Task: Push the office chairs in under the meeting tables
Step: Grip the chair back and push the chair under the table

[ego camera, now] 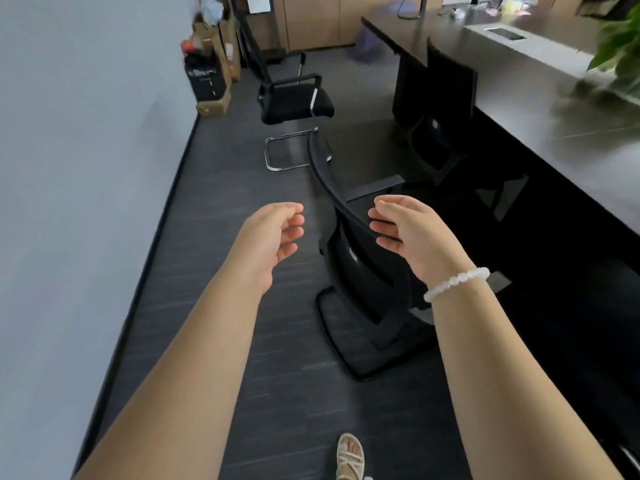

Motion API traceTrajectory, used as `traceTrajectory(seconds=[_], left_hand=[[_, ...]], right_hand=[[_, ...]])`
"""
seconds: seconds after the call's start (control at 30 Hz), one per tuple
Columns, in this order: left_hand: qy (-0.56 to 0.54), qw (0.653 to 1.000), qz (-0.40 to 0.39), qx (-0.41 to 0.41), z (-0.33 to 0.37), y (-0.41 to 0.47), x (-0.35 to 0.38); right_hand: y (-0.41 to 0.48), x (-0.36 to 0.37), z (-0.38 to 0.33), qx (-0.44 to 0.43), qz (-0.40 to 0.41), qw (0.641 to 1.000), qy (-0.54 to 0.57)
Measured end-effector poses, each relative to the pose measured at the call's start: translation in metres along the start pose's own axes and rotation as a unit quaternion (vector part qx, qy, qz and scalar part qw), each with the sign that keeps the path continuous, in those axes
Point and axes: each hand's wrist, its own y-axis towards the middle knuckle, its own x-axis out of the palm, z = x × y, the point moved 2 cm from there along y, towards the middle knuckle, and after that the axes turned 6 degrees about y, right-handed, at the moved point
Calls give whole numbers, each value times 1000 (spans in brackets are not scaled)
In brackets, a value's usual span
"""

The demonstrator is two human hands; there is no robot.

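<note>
Head view: left hand (273,233), mid-frame, is loosely curled and empty, just left of a black chair (363,268). Right hand (405,230) hangs open over the chair's backrest top, contact unclear. Chair stands beside the dark table (540,109) at right.

Both arms are bare, with no sleeves showing. The left hand (268,237) wears nothing at all, no ring and no watch. The right hand (412,233) has a bracelet (457,283) around the wrist, made of small round beads that look white and a bit see-through. One foot wears a pale sandal (350,457) with woven straps, toes peeking out.
</note>
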Motion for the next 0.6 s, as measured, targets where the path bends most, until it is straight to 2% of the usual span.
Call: traceTrajectory(seconds=[0.1,0.2,0.4,0.47,0.5,0.6], left_hand=[[14,1000,9,-17,2,53,2],[57,998,-16,-37,0,101,12],[191,977,-96,7,0,182,44],[283,949,-126,62,-1,205,54],[343,924,-138,103,-3,217,57],[519,812,-168,207,-3,247,65]], right_hand=[[54,14,-1,-9,1,995,-104],[94,17,8,17,7,984,-175],[146,19,29,78,5,960,-269],[155,19,32,102,12,954,-283],[159,19,34,117,17,951,-284],[162,23,36,156,33,941,-300]])
